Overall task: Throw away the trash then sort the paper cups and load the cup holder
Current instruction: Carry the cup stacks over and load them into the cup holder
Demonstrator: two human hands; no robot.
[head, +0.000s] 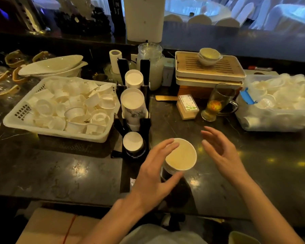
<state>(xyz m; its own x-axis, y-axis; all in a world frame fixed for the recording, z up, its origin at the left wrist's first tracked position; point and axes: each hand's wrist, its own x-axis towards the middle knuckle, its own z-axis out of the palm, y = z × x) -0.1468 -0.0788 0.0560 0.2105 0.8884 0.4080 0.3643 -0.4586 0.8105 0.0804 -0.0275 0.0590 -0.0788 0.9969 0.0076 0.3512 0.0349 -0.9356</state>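
A stack of white paper cups point(182, 155) stands mouth up on the dark marble counter point(69, 173), right in front of me. My left hand point(153, 173) wraps it from the left, thumb on the side under the rim and fingers over the rim's far edge. To the right of the stack, my right hand point(222, 152) hovers with its fingers apart, touching nothing. The black cup holder point(145, 71) stands just left of the stack, in the middle of the counter. It holds three stacks of cups: far point(133, 77), middle point(132, 100) and near point(132, 141).
A white plastic basket point(60, 134) heaped with small white cups sits at left. A clear bag of cups point(280, 103) lies at right. Behind stand a glass mug point(217, 103), a toothpick box point(187, 106) and a slatted tea tray point(209, 67). A cardboard box point(51, 226) sits below the counter edge.
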